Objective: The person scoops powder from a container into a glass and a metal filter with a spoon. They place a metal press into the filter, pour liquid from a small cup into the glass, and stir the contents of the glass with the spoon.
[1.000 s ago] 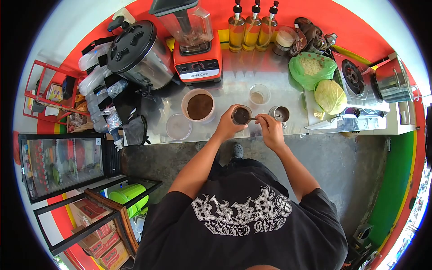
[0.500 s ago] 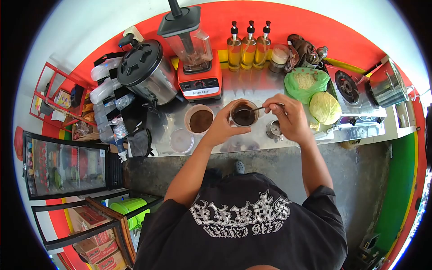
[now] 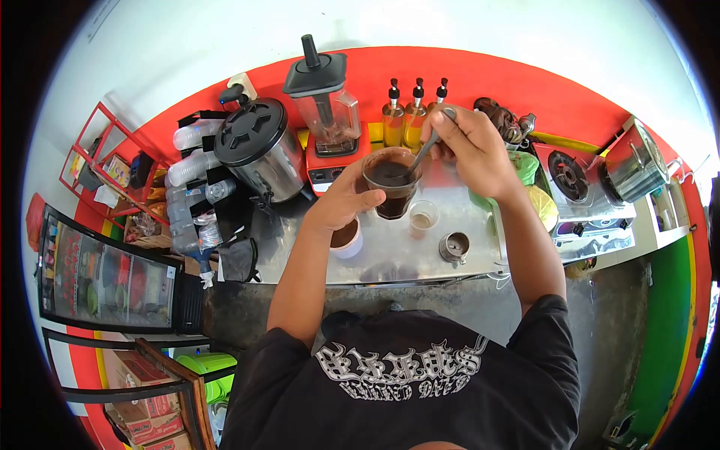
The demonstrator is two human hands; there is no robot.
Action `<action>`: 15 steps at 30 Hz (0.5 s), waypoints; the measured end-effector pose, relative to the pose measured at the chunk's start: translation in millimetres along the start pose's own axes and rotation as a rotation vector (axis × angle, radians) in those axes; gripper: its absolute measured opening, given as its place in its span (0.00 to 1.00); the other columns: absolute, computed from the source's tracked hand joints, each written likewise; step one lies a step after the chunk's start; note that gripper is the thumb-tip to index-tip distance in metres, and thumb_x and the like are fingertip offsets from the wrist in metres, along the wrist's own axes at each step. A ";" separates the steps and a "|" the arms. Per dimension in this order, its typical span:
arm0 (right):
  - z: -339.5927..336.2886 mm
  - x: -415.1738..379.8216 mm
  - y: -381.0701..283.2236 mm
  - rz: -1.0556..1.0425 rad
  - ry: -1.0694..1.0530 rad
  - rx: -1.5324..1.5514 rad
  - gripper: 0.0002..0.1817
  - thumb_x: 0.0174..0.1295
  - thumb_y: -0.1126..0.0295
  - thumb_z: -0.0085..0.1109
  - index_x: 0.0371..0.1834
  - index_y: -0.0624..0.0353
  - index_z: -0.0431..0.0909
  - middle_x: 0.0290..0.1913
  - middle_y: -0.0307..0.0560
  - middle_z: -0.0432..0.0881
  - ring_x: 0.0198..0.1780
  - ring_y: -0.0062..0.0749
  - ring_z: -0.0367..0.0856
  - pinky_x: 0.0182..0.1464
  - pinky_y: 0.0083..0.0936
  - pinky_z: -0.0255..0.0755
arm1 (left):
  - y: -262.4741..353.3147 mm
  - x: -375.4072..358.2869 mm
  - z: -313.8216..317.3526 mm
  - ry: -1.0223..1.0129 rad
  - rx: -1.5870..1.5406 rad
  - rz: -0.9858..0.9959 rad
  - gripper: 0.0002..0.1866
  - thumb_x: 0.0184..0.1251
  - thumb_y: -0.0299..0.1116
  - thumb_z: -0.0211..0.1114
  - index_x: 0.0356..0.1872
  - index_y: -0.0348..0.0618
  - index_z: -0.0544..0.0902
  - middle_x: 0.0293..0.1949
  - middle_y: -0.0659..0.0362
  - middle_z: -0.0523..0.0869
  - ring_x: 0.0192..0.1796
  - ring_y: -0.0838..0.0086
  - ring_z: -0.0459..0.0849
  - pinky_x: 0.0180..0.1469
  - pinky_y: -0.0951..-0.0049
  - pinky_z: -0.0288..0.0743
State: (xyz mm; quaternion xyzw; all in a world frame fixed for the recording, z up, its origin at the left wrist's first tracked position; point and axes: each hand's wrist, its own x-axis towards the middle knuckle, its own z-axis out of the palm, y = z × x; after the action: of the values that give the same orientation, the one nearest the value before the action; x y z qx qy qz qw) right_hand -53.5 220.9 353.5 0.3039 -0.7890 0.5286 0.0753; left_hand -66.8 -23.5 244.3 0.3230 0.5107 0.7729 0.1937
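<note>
A clear cup of dark brown liquid (image 3: 391, 196) is gripped around its side by my left hand (image 3: 341, 196), raised above the steel counter. My right hand (image 3: 474, 150) pinches the handle of a metal spoon (image 3: 424, 150). The spoon slants down into the cup, its bowl hidden in the liquid. Partly behind my left hand and wrist stands a white tub of brown powder (image 3: 346, 241). To the right of the cup are a small clear cup (image 3: 423, 217) and a small metal cup (image 3: 454, 247), both on the counter.
A red blender (image 3: 330, 142) and a large steel canister (image 3: 259, 154) stand at the back left. Pump bottles (image 3: 393, 120) line the wall. On the right are a cabbage (image 3: 543, 208), a green bag (image 3: 523, 166) and a gas stove (image 3: 568, 176).
Both hands have risen toward the wall with the cup and spoon. The spoon now stands steeper, and the cup shows more of its side. The camera view has tilted upward.
</note>
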 end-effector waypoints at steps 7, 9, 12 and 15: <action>7.3 11.3 -5.3 0.175 0.126 0.225 0.23 0.88 0.56 0.50 0.38 0.63 0.81 0.27 0.37 0.80 0.29 0.18 0.77 0.34 0.22 0.71 | 5.7 -1.6 0.1 0.018 -0.004 0.036 0.57 0.59 0.63 0.83 0.79 0.33 0.70 0.65 0.50 0.85 0.63 0.63 0.88 0.69 0.61 0.79; 9.7 12.2 -5.7 0.191 0.156 0.254 0.23 0.88 0.56 0.50 0.38 0.63 0.81 0.28 0.37 0.80 0.29 0.18 0.77 0.33 0.22 0.71 | 5.7 -3.6 -3.0 0.033 0.021 0.051 0.57 0.59 0.63 0.83 0.79 0.33 0.69 0.65 0.50 0.85 0.63 0.63 0.88 0.68 0.60 0.80; 13.1 12.3 -4.4 0.090 0.196 0.227 0.23 0.88 0.56 0.50 0.39 0.63 0.81 0.28 0.37 0.79 0.30 0.17 0.76 0.34 0.22 0.70 | 11.8 -9.1 -3.9 0.042 -0.028 0.046 0.56 0.59 0.58 0.85 0.80 0.35 0.68 0.68 0.53 0.83 0.67 0.67 0.84 0.71 0.62 0.77; 13.8 13.7 -9.6 -0.059 0.165 0.186 0.22 0.88 0.57 0.50 0.40 0.63 0.81 0.28 0.37 0.78 0.31 0.17 0.75 0.34 0.21 0.70 | 21.9 -10.1 -3.0 0.021 -0.082 0.036 0.55 0.59 0.53 0.87 0.80 0.36 0.68 0.71 0.56 0.82 0.72 0.71 0.81 0.75 0.65 0.72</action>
State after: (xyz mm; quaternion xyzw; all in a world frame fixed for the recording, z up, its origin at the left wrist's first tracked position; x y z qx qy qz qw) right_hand -56.4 200.8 361.2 0.2882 -0.7184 0.6203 0.1268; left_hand -61.1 -40.7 260.5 0.3161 0.4747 0.7998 0.1874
